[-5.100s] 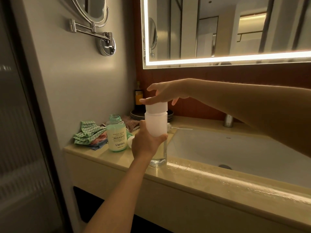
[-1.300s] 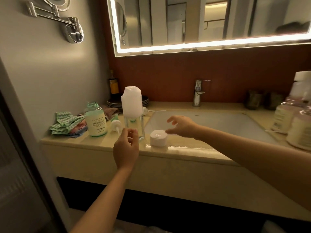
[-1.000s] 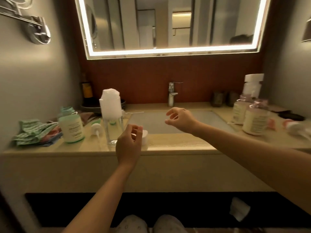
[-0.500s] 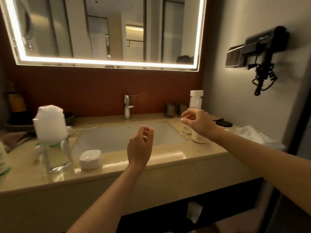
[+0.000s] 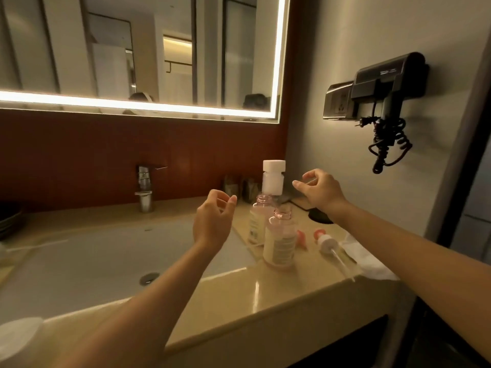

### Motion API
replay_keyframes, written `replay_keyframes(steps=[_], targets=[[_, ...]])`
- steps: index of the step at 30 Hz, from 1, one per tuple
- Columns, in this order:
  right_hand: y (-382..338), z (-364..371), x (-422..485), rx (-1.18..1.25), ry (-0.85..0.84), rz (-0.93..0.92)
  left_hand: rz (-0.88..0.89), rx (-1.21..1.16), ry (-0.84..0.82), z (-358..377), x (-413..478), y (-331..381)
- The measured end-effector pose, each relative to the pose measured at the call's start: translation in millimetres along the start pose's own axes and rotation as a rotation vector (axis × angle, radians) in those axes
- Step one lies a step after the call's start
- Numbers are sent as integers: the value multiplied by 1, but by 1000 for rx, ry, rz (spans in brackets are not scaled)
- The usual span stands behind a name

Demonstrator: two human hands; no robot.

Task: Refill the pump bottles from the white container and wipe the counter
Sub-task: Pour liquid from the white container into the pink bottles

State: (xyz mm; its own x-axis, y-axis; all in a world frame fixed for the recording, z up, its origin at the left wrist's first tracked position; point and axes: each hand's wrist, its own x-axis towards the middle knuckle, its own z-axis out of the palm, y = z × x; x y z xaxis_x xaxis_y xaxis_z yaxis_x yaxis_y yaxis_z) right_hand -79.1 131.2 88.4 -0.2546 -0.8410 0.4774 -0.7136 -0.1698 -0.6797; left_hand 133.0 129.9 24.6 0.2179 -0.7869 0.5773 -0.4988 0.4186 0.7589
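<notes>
On the counter point(image 5: 239, 288), two open pink bottles point(image 5: 281, 227) carry unreadable labels point(image 5: 282, 248).

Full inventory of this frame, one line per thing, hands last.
mirror: 1, lit edge, back wall
tap: 1, chrome, behind sink
sink: 1, white, set in counter
counter: 1, beige
bottles: 2, pink, uncapped, right of sink
white container: 1, behind bottles
pump heads: 2, pink-white, lying right of bottles
cloth: 1, white, counter's right edge
cups: 2, dark, by back wall
cap: 1, white, counter front left
hair dryer: 1, black, right wall
left hand: empty, over sink
right hand: empty, beside container
</notes>
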Motion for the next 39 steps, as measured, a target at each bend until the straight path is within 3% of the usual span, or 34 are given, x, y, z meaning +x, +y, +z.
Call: replay_keyframes(steps=[8, 16, 25, 39], targets=[[42, 66, 74, 221, -166, 231, 12, 3, -103, 71, 87, 6], [64, 119, 129, 484, -251, 268, 102, 26, -235, 122, 147, 2], [78, 144, 152, 507, -372, 116, 173, 117, -357, 146, 171, -7], [18, 124, 175, 479, -387, -20, 307, 61, -205, 105, 198, 5]])
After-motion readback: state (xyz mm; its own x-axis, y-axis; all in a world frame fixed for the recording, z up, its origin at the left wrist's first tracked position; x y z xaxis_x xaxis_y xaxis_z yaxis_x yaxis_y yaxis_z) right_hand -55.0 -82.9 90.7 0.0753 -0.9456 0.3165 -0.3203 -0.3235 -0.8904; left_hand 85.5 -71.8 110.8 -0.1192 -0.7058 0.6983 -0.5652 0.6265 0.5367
